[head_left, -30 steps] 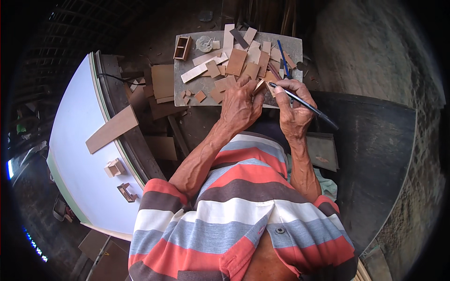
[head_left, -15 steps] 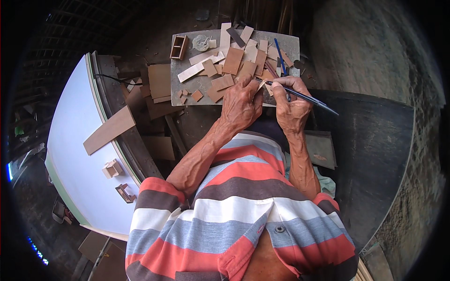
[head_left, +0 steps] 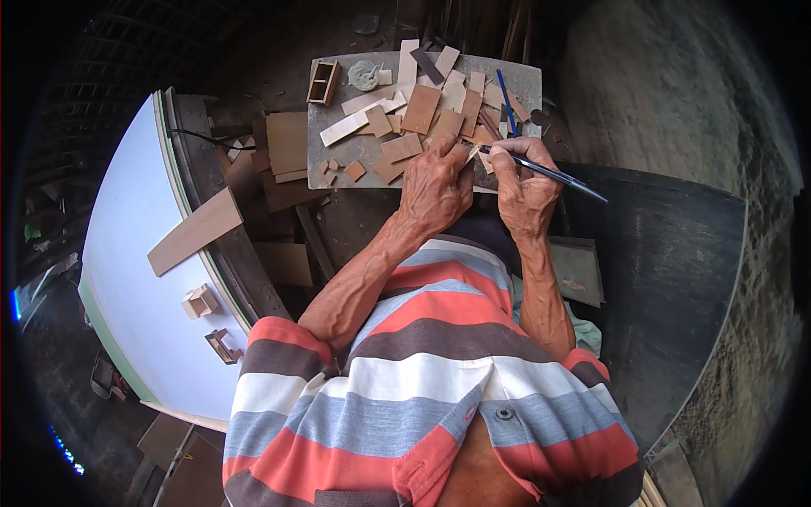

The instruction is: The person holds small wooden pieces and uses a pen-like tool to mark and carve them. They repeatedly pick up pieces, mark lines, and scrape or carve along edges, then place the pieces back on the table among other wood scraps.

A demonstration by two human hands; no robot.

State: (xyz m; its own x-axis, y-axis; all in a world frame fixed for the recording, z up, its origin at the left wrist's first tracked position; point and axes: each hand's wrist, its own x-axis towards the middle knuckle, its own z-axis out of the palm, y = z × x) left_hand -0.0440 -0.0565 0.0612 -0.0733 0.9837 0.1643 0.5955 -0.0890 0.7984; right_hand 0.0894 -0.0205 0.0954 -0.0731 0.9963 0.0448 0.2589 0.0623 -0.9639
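Observation:
My left hand (head_left: 434, 188) is closed in a pinch on a small pale wood piece (head_left: 473, 154), held over the near edge of the work board; the fingers hide most of it. My right hand (head_left: 527, 188) grips a slim dark pen (head_left: 568, 178) with its tip at the wood piece and its rear end pointing down to the right. Just beyond both hands lies a heap of thin wood pieces (head_left: 420, 108) in pale and reddish brown. Several small square chips (head_left: 355, 171) lie left of my left hand.
The grey board (head_left: 329, 74) also bears a small two-compartment wooden box (head_left: 323, 82), a crumpled whitish lump (head_left: 363, 76) and a blue pen (head_left: 507, 100). At left, a white panel (head_left: 127, 245) carries a wood strip (head_left: 196, 232) and two small wooden frames. A dark panel (head_left: 667, 279) stands at right.
Both hands stay almost in the same place, with the pen tip still at the wood piece. The whole view has shifted very slightly.

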